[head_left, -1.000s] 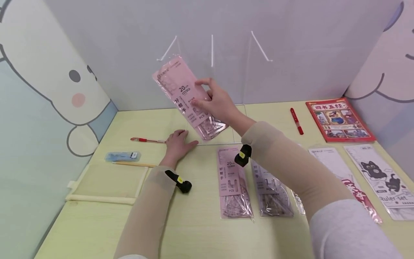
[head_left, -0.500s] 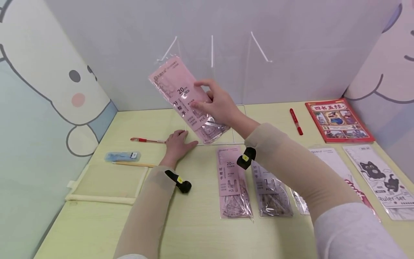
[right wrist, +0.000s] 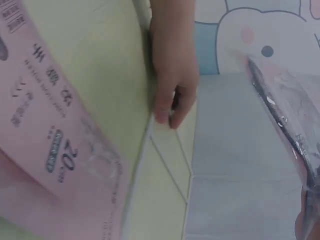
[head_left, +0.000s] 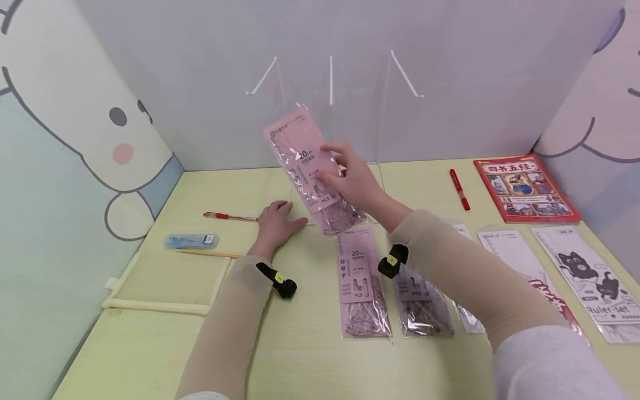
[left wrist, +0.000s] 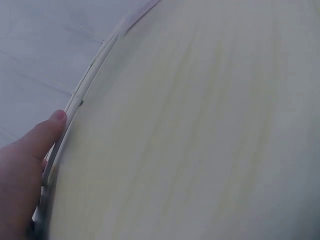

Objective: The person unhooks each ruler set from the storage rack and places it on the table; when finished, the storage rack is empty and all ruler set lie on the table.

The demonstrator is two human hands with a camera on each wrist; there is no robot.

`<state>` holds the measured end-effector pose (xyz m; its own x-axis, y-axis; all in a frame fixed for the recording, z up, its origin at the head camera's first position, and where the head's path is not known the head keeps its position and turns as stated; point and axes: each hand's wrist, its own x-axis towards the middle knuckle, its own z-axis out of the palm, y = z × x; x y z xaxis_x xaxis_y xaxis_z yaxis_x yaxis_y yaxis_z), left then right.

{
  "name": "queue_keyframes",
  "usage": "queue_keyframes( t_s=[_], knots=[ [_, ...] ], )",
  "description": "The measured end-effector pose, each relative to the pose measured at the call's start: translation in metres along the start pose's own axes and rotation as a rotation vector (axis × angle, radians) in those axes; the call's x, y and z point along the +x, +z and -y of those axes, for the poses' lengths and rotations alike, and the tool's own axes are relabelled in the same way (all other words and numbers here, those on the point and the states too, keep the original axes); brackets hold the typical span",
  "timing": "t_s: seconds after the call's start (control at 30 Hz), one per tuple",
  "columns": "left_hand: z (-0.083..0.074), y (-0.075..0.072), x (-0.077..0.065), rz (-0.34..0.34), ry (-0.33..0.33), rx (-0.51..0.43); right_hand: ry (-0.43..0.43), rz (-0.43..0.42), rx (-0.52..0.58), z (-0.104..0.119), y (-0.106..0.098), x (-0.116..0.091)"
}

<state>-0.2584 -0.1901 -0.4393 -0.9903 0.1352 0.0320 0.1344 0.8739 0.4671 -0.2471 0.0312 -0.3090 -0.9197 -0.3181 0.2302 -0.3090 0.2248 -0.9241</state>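
Note:
My right hand (head_left: 355, 180) pinches a pink packet of rulers (head_left: 300, 139), marked 20 cm, between thumb and fingers. Tilted, the packet is held above the table, in front of a clear display stand (head_left: 331, 80) with white-edged dividers. In the right wrist view the held packet (right wrist: 287, 120) appears nearly edge-on at the right. My left hand (head_left: 276, 225) grips the stand's front left corner, with its thumb (left wrist: 50, 131) along the edge in the left wrist view. Below the held packet, another pink ruler packet (head_left: 359, 283) lies flat, beside a greyish-purple ruler packet (head_left: 424, 303).
More ruler packets lie to the right, including one with black cats (head_left: 582, 272). Behind them are a red comic-style book (head_left: 525, 189) and a red pen (head_left: 459, 189). At left lie another red pen (head_left: 227, 216), a blue case (head_left: 190, 241), a pencil (head_left: 205, 253) and a mesh pouch (head_left: 167, 280).
My right hand has brought the pink ruler packet down and to the right, and it now overlaps the top of the packet on the table. The left hand has stayed put.

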Motion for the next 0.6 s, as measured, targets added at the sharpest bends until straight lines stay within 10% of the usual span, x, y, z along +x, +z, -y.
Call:
queue_keyframes(
  t_s=[0.3, 0.6],
  knots=[
    [0.0, -0.001, 0.001, 0.018, 0.002, 0.012, 0.132, -0.008, -0.031, -0.042, -0.008, -0.019],
    [0.003, -0.005, 0.001, 0.058, 0.009, -0.011, 0.177, 0.162, -0.109, -0.062, -0.007, -0.039]
  ],
)
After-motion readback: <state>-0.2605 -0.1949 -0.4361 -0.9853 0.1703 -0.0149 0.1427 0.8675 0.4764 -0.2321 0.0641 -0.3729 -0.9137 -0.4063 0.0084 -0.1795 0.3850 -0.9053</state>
